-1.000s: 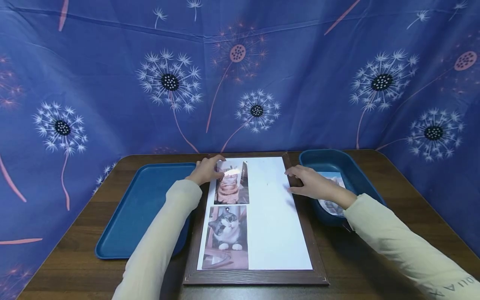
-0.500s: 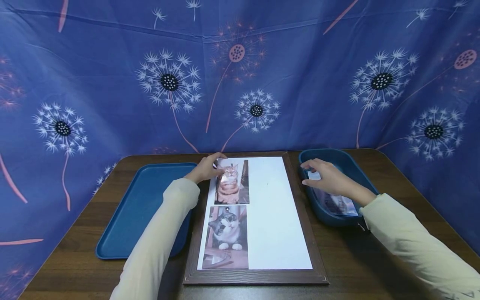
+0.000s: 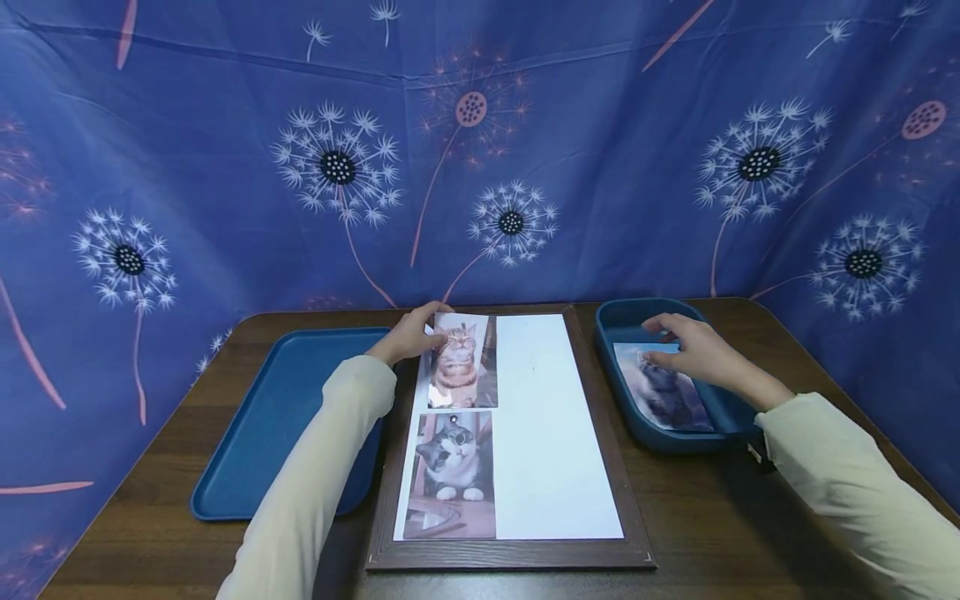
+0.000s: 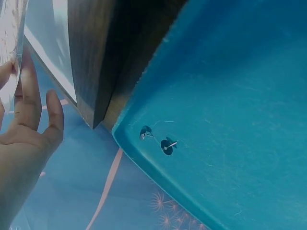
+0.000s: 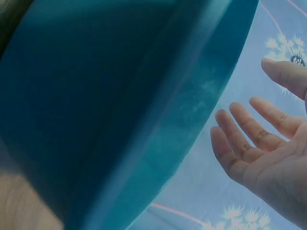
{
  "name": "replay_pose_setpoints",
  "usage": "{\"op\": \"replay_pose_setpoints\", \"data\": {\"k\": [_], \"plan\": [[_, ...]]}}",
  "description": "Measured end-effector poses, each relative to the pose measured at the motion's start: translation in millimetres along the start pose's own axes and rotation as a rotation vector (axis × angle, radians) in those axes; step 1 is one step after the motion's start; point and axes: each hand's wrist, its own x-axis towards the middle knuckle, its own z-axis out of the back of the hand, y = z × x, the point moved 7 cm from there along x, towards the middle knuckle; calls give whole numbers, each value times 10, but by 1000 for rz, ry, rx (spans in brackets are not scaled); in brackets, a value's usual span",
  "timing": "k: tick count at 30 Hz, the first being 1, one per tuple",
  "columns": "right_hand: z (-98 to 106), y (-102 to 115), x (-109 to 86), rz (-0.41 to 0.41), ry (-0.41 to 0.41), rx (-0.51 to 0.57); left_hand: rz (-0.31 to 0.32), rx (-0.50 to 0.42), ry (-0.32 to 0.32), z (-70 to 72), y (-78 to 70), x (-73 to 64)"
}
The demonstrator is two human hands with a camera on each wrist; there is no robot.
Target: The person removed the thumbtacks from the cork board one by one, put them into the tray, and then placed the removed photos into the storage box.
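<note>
My left hand (image 3: pixel 408 335) pinches the upper left edge of a glossy photo of an orange cat (image 3: pixel 456 379), which lies at the top left of a framed white board (image 3: pixel 555 433). In the left wrist view, thumb and fingers hold the glossy sheet (image 4: pixel 10 43). Below it on the board is a photo of a grey-and-white cat (image 3: pixel 453 479), with a thumbtack (image 3: pixel 453 419) at its top. My right hand (image 3: pixel 701 354) hovers over the blue bin (image 3: pixel 651 310), fingers apart and holding nothing. Inside the bin lies a photo of a grey cat (image 3: pixel 663 396), partly hidden by that hand.
A flat blue tray (image 3: pixel 277 417) is left of the board. Two thumbtacks (image 4: pixel 167 146) lie near its corner in the left wrist view. The wooden table (image 3: pixel 720 517) bears everything, and a blue dandelion-print cloth (image 3: pixel 600 167) hangs behind.
My right hand has moved right, from the board's right edge to above the bin. The left hand stays on the orange cat photo, whose top has shifted slightly.
</note>
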Motion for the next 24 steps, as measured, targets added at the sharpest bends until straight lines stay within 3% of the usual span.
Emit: {"op": "replay_pose_setpoints", "data": {"k": [15,20,24], "plan": [[216,-377,-146,-97,-59,-52,-82,-121,23,79,-69,21],[281,-529,-211,-153,-76,-52,-63,-183,51,92,-130,32],[331,-627,-269,-189,-86,-42,-31,-179,45,109,-178,43]]}}
